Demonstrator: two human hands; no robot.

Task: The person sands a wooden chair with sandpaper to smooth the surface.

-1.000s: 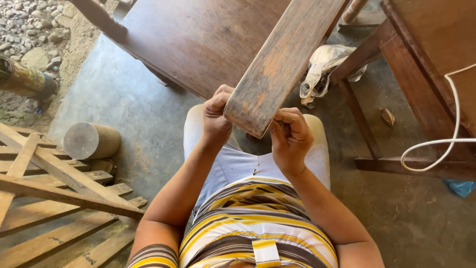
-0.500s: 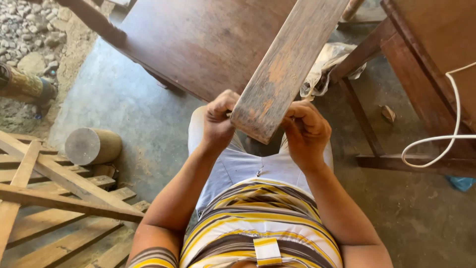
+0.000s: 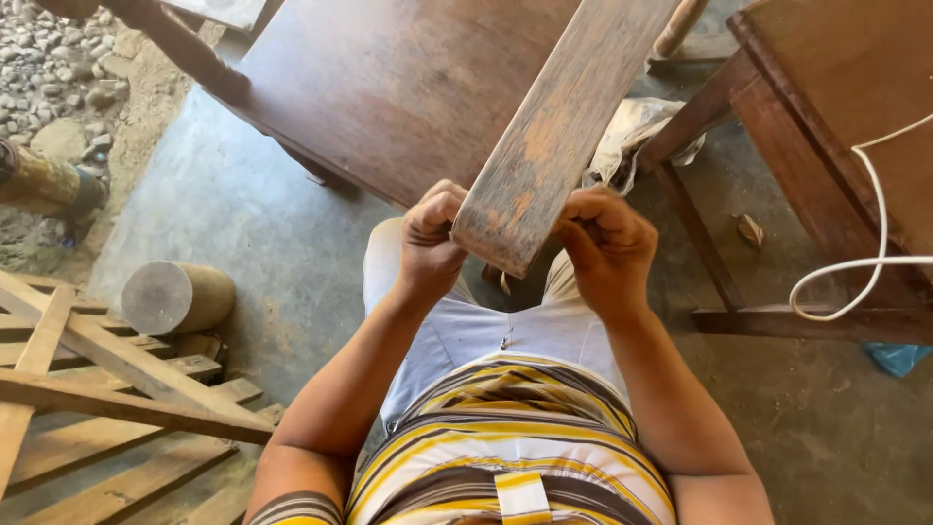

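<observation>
Worn wooden plank (image 3: 554,126), grey with orange patches, runs from the top right of the frame down to the centre, where we grip its near end. Our left hand (image 3: 431,243) is clenched on the plank's left edge, just left of centre, and our right hand (image 3: 607,248) is curled tightly against its right edge; whether anything small sits inside that fist we cannot tell. Behind the plank, a dark brown table top (image 3: 389,87) fills the upper middle. At the right edge, a white cord (image 3: 855,262) loops over a wooden frame (image 3: 797,321). A crumpled bag (image 3: 632,136) lies on the concrete floor (image 3: 243,224) near the plank. A short round log (image 3: 175,297) and a slatted pallet (image 3: 107,389) sit at the lower left.
</observation>
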